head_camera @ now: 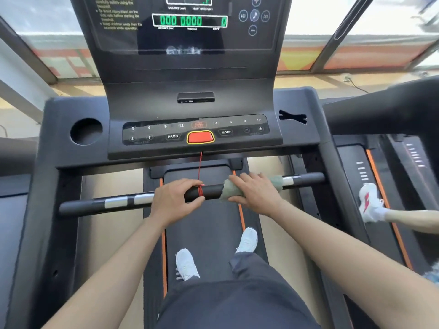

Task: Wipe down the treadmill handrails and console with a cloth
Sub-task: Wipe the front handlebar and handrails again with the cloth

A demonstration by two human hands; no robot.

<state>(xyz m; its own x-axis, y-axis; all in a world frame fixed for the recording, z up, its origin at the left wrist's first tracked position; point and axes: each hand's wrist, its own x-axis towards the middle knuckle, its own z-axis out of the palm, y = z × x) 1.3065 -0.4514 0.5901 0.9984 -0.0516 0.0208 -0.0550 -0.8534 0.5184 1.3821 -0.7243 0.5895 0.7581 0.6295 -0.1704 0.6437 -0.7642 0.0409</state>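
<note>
You are gripping the handrail (78,206), the crossbar in front of you, just left of its middle with your left hand (174,198). Its fingers are curling close together over the top, thumb coming round beside the red cord (200,172) looped there. The bar is running straight from left to right: a smooth black tube with shiny silver patches (116,202) toward each end. Just right of the cord, your right hand (255,193) is wrapping the cloth (231,191), a soft, nubbly pale-green rag, round the bar. Those fingers are lying side by side over it, thumb tucking in at the near side. That hand is sitting nearer the bar's right end, so the stroke is probably heading rightward along the tube. The console (152,103), flat and glossy, is waiting beyond the bar's far side.
</note>
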